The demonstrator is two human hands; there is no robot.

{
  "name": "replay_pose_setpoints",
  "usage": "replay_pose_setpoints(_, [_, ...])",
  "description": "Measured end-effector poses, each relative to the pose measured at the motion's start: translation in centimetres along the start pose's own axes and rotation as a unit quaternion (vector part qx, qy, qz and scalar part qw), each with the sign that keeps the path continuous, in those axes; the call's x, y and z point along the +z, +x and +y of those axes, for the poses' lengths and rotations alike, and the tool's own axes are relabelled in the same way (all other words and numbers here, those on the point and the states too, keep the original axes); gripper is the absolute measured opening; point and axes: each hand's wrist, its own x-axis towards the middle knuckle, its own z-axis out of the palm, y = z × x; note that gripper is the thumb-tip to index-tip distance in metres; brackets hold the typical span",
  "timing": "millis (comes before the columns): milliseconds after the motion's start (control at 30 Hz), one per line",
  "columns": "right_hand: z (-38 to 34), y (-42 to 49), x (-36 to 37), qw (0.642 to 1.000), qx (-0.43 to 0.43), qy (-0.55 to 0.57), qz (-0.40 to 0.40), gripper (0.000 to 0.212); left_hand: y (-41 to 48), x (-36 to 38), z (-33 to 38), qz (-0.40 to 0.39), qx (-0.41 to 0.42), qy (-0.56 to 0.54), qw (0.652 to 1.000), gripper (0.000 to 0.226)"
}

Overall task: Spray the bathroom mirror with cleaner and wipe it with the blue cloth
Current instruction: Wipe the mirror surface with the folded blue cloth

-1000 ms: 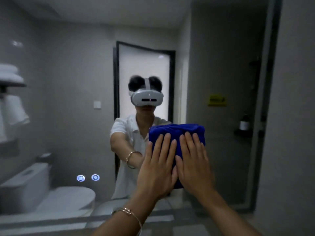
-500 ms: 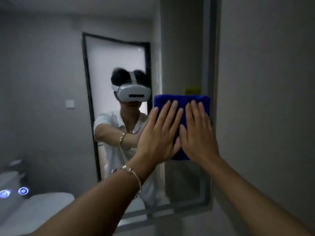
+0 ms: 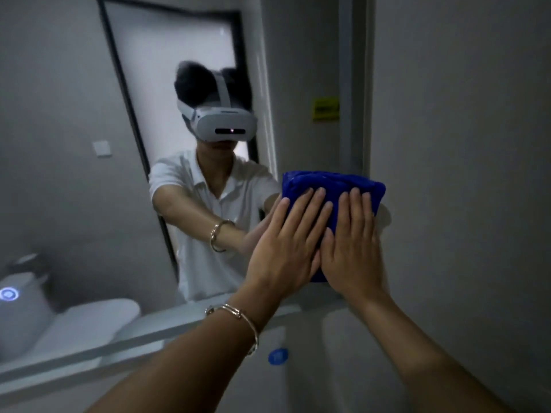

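Observation:
The folded blue cloth lies flat against the bathroom mirror, near its lower right corner, and its right end overlaps the mirror's right edge. My left hand and my right hand press side by side on the cloth, palms flat and fingers pointing up. A bracelet sits on my left wrist. The cloth's lower part is hidden under my hands. The mirror reflects a person in a white shirt wearing a headset.
A grey wall stands right of the mirror. A pale ledge runs below the mirror's bottom edge. Under my left wrist a small blue cap shows on a pale object. A toilet appears reflected at lower left.
Both hands slid the cloth rightward across the glass to the mirror's right edge, then down toward its lower right corner. The view has tilted.

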Motion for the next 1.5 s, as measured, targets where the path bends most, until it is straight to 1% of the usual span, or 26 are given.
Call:
replay_pose_setpoints(233, [0.5, -8.2, 2.5, 0.996, 0.074, -0.005, -0.047, 0.056, -5.4, 3.0, 3.9, -0.058, 0.072, 0.032, 0.995, 0.064])
replay_pose_setpoints(267, [0.3, -9.0, 2.7, 0.995, 0.081, -0.005, -0.051, 0.055, -6.1, 3.2, 4.1, -0.063, 0.081, 0.041, 0.994, 0.066])
replay_pose_setpoints(333, [-0.7, -10.3, 3.1, 0.993, 0.096, -0.002, -0.063, 0.059, -7.5, 3.5, 4.0, -0.075, 0.096, 0.06, 0.991, 0.075])
replay_pose_setpoints(400, [-2.1, -11.9, 3.5, 0.99, 0.109, 0.01, -0.084, 0.064, -9.4, 3.7, 3.4, -0.087, 0.109, 0.08, 0.987, 0.084])
replay_pose_setpoints(533, [-6.1, -14.7, 4.3, 0.983, 0.124, 0.038, -0.129, 0.069, -13.7, 3.3, 0.9, -0.087, 0.138, 0.122, 0.979, 0.085])
replay_pose_setpoints(633, [-9.1, -15.6, 4.8, 0.981, 0.129, 0.053, -0.134, 0.069, -16.3, 3.1, -1.3, -0.087, 0.162, 0.124, 0.975, 0.084])
replay_pose_setpoints(733, [-12.7, -15.9, 5.1, 0.98, 0.126, 0.077, -0.131, 0.068, -18.9, 2.5, -3.7, -0.108, 0.157, 0.13, 0.973, 0.081])
replay_pose_setpoints(833, [-16.4, -16.6, 5.4, 0.981, 0.101, 0.087, -0.139, 0.069, -22.1, 2.0, -6.7, -0.117, 0.137, 0.123, 0.976, 0.082])
replay_pose_setpoints(900, [-19.4, -17.1, 5.8, 0.981, 0.079, 0.089, -0.154, 0.075, -24.6, 1.6, -9.0, -0.117, 0.123, 0.116, 0.979, 0.085])
replay_pose_setpoints(1100, [-30.9, -18.6, 7.2, 0.979, 0.032, 0.077, -0.185, 0.086, -34.1, -0.4, -16.9, -0.122, 0.069, 0.116, 0.983, 0.085])
replay_pose_setpoints(1200, [-37.9, -19.8, 8.6, 0.975, -0.027, 0.073, -0.208, 0.076, -40.5, -1.5, -22.3, -0.132, 0.02, 0.098, 0.986, 0.09])
replay_pose_setpoints(1233, [-40.4, -20.1, 9.1, 0.973, -0.051, 0.075, -0.213, 0.077, -43.0, -1.9, -24.2, -0.136, -0.004, 0.098, 0.986, 0.094])
replay_pose_setpoints(1267, [-43.1, -20.4, 9.7, 0.97, -0.078, 0.078, -0.217, 0.08, -45.5, -2.4, -26.0, -0.144, -0.03, 0.1, 0.984, 0.098])
replay_pose_setpoints(1300, [-45.9, -20.6, 10.2, 0.966, -0.106, 0.081, -0.22, 0.089, -48.0, -2.9, -27.8, -0.152, -0.057, 0.102, 0.981, 0.101])
replay_pose_setpoints(1400, [-54.3, -21.0, 11.5, 0.952, -0.173, 0.082, -0.24, 0.132, -54.7, -4.6, -33.0, -0.173, -0.14, 0.113, 0.968, 0.108])
replay_pose_setpoints(1433, [-56.8, -21.0, 11.7, 0.95, -0.186, 0.081, -0.238, 0.139, -56.4, -5.1, -34.6, -0.183, -0.163, 0.118, 0.962, 0.11])
replay_pose_setpoints(1500, [-61.4, -20.7, 12.0, 0.946, -0.222, 0.081, -0.221, 0.14, -59.3, -6.1, -37.8, -0.198, -0.199, 0.132, 0.951, 0.112])
